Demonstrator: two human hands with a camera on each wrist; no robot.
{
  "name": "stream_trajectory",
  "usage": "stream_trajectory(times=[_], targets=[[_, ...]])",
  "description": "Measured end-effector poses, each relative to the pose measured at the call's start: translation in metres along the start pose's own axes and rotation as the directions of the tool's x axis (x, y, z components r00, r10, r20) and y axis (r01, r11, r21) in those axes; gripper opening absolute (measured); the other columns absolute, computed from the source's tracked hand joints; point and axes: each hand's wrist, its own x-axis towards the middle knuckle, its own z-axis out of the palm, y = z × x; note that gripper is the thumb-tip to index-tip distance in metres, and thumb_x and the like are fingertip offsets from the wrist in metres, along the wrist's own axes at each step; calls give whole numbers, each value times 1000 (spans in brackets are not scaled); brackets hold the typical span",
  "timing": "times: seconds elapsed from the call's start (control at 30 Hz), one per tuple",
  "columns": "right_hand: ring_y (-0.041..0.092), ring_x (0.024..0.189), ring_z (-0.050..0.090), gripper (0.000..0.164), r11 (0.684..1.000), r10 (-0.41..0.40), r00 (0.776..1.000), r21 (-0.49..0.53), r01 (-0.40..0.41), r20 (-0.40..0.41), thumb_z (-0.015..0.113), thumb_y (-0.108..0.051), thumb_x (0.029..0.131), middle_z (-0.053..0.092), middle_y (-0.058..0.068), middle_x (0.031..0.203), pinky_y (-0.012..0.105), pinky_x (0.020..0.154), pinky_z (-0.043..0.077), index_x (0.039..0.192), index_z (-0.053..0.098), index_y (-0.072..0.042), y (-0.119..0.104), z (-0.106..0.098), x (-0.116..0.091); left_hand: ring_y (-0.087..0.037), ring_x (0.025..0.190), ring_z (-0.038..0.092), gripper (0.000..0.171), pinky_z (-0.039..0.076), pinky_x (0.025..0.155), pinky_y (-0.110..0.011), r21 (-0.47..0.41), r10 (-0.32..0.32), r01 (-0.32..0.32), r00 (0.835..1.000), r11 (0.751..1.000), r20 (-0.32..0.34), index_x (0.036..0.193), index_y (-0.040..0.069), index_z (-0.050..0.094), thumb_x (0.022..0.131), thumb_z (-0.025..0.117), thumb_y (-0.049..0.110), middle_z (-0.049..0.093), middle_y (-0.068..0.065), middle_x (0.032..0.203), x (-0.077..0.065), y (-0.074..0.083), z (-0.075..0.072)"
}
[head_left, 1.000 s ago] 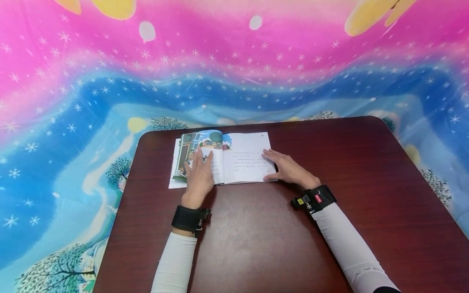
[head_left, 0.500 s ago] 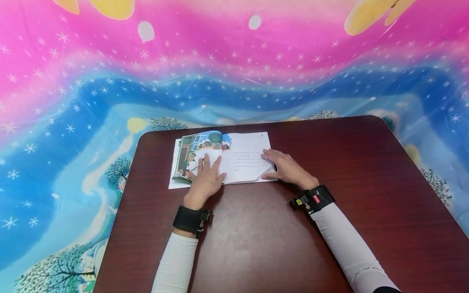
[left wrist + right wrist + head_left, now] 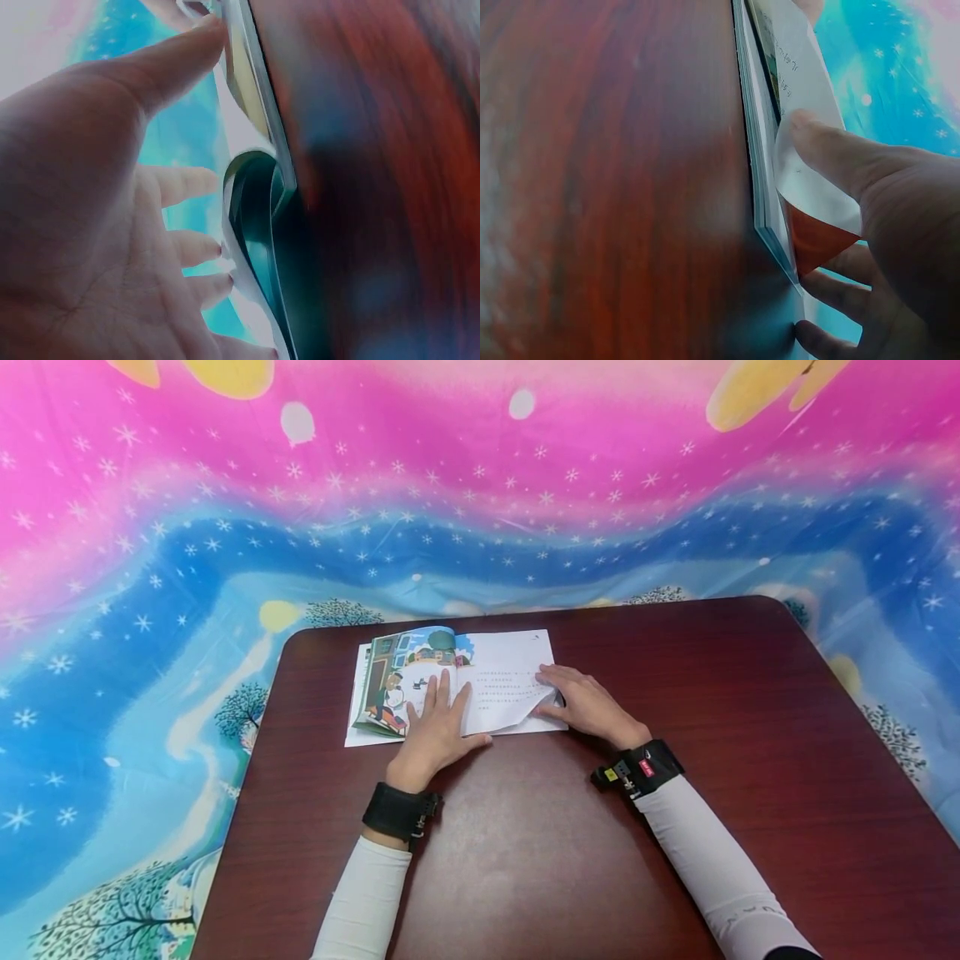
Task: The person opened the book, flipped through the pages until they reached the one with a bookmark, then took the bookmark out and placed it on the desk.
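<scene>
An open picture book lies at the back left of the table. My left hand rests across its lower middle with fingers spread, thumb pointing right along the near edge. In the left wrist view, the fingertips lie against the white left-hand pages, which bulge over a dark green curve. My right hand is at the lower right corner, its thumb against a book page whose corner bends upward. Part of an orange-red picture shows beneath that page. The other fingers are at the book's right edge.
The dark reddish-brown table spreads in front of the book and to its right. A pink and blue snowflake-patterned cloth hangs behind the table and along its sides.
My left hand has slid right from the left-hand page to the book's middle, its thumb spreading outward. Under my right hand the page corner, flat before, has curled up and inward.
</scene>
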Motion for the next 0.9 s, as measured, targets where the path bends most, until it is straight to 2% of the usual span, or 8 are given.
stream_trajectory(times=[0.17, 0.57, 0.9], targets=[[38, 152, 41, 70, 1000, 20, 1000, 17, -19, -14, 77, -38, 99, 44, 18, 165, 59, 120, 38, 155, 52, -4, -1, 0, -1, -39, 164, -4, 100, 14, 121, -77, 19, 6, -6, 1000, 1000, -12, 170, 17, 27, 93, 75, 60, -2, -17, 178, 0, 5, 3], [37, 152, 41, 70, 999, 32, 997, 35, -29, -68, 73, -39, 101, 42, 19, 166, 57, 120, 38, 156, 50, -2, -1, -1, 0, -43, 163, -2, 86, 17, 119, -80, 64, -2, 4, 1000, 998, -24, 168, 16, 33, 100, 66, 57, 0, -17, 178, 1, 11, 6], [39, 153, 39, 76, 997, 58, 995, 58, -53, -83, 71, -43, 103, 41, 21, 166, 60, 119, 39, 161, 43, -2, 3, -4, -1, -44, 163, 0, 65, 18, 117, -81, 83, -11, 13, 999, 996, -32, 165, 17, 39, 108, 59, 40, 6, -18, 178, 1, 15, 7]])
